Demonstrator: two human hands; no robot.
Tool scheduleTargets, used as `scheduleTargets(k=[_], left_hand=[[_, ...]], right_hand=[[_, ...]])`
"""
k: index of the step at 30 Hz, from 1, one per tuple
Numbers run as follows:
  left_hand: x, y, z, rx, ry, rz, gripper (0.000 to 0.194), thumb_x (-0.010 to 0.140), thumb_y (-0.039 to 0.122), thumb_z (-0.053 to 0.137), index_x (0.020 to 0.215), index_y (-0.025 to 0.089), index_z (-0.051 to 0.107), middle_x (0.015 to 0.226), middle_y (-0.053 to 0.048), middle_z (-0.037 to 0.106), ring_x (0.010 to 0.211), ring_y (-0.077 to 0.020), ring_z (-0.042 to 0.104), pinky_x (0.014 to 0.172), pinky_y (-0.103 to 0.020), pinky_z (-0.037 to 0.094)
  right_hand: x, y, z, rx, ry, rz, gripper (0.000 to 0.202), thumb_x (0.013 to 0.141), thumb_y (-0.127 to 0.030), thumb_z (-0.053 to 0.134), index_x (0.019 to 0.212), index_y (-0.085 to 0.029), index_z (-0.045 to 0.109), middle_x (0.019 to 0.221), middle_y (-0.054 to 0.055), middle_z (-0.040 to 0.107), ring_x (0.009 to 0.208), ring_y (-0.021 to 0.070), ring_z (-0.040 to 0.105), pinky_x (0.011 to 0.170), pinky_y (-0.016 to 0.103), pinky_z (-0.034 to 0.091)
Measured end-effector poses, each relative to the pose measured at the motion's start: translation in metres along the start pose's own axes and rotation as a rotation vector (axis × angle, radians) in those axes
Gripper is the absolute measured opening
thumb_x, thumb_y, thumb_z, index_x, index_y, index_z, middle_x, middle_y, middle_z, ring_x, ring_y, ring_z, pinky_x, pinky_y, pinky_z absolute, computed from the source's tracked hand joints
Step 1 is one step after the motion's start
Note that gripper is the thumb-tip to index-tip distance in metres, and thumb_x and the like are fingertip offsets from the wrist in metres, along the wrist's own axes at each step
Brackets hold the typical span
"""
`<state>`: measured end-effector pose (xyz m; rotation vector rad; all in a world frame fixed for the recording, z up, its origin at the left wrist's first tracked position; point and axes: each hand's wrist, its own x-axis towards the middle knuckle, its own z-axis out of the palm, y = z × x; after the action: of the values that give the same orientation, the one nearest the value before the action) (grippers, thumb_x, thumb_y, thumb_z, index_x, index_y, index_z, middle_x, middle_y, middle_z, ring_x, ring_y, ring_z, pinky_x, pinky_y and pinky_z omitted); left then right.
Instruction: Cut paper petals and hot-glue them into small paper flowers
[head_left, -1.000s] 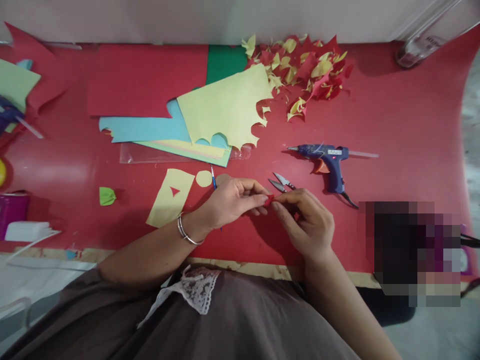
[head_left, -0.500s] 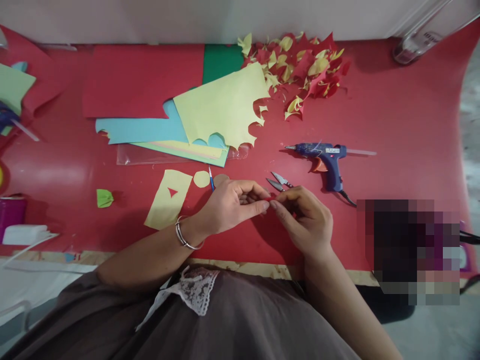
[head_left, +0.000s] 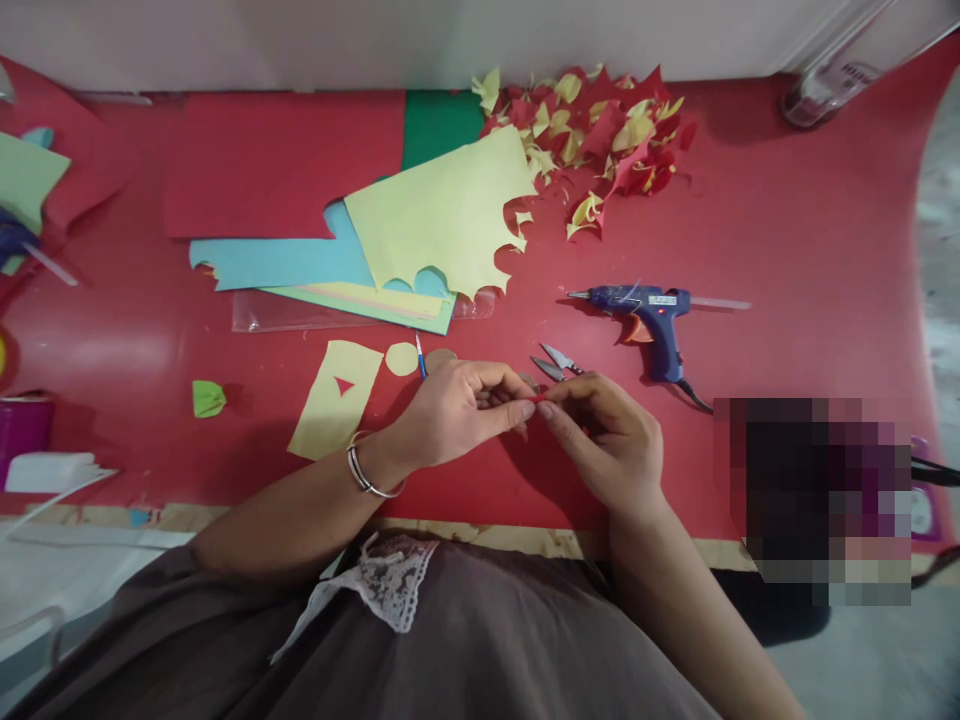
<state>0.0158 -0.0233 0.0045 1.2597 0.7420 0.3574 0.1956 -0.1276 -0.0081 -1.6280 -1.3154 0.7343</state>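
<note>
My left hand [head_left: 471, 410] and my right hand [head_left: 611, 435] meet fingertip to fingertip over the red table. Pinched between both is a small red piece [head_left: 537, 399], probably paper or felt, mostly covered by the fingers. Scissors [head_left: 553, 362] lie just beyond my right hand, blades showing and handles hidden behind it. Beside my left hand are a blue pen-like tool [head_left: 421, 358], a pale yellow disc [head_left: 402, 359] and a yellow strip [head_left: 337, 405] with a small red triangle [head_left: 344, 387] on it.
A blue glue gun [head_left: 649, 318] lies to the right, its cord running toward a blurred dark block [head_left: 817, 490]. Red and yellow scraps [head_left: 600, 130] pile up at the back, near stacked coloured sheets [head_left: 285, 165]. A small green piece [head_left: 208, 398] lies at left.
The hands stay almost in place, still pinching the red piece, with only slight finger movement. The whole view shifts a little. Nothing on the table has visibly moved.
</note>
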Motion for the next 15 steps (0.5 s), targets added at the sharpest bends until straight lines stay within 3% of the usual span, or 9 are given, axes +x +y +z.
scheduleTargets(k=[10,15], left_hand=[[0.0007,0.0038,-0.0022,0.057,-0.072,-0.016,0.014,0.090,0.027,0.074,0.090,0.014,0.069,0.077,-0.004,0.072,0.070,-0.0118,0.067,0.069,-0.023,0.055],[0.0009,-0.0006,-0.0009,0.144,-0.106,0.011,0.020,0.091,0.033,0.073,0.085,0.016,0.065,0.070,0.000,0.065,0.062,-0.0095,0.056,0.059,-0.021,0.044]], right_hand=[[-0.0007,-0.0018,-0.0019,0.102,-0.055,0.085,0.015,0.097,-0.034,0.076,0.088,-0.023,0.074,0.076,-0.001,0.070,0.062,0.0119,0.059,0.058,0.026,0.047],[0.0004,-0.0018,-0.0024,0.078,-0.066,0.078,0.016,0.097,-0.035,0.076,0.086,-0.023,0.074,0.075,-0.002,0.068,0.061,0.0116,0.056,0.057,0.026,0.045]])
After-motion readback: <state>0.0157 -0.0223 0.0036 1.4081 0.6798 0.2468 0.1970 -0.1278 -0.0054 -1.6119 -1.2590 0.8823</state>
